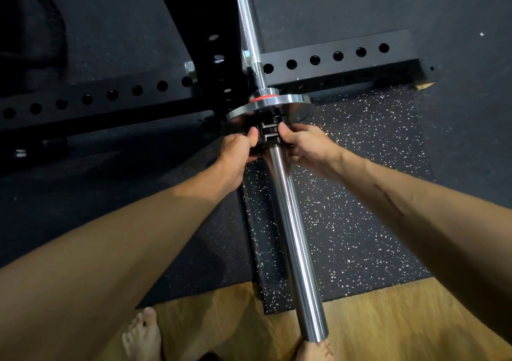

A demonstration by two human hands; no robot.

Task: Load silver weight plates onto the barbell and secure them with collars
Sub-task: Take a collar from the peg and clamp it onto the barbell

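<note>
The chrome barbell (293, 238) runs from the top of the view down toward my feet, its sleeve end bare near the bottom. A silver weight plate (288, 102) sits on the sleeve against a red ring at the inner shoulder. Right below the plate a black collar (269, 133) wraps the sleeve. My left hand (238, 153) grips the collar's left side, thumb pressed on it. My right hand (307, 144) grips its right side. Both sets of fingers partly hide the collar.
A black rack with rows of holes (338, 56) crosses behind the plate, with an upright post (216, 42) left of the bar. Speckled rubber mat (360, 222) lies under the sleeve, wooden floor (388, 327) below it. My bare feet (142, 335) stand near the bar's end.
</note>
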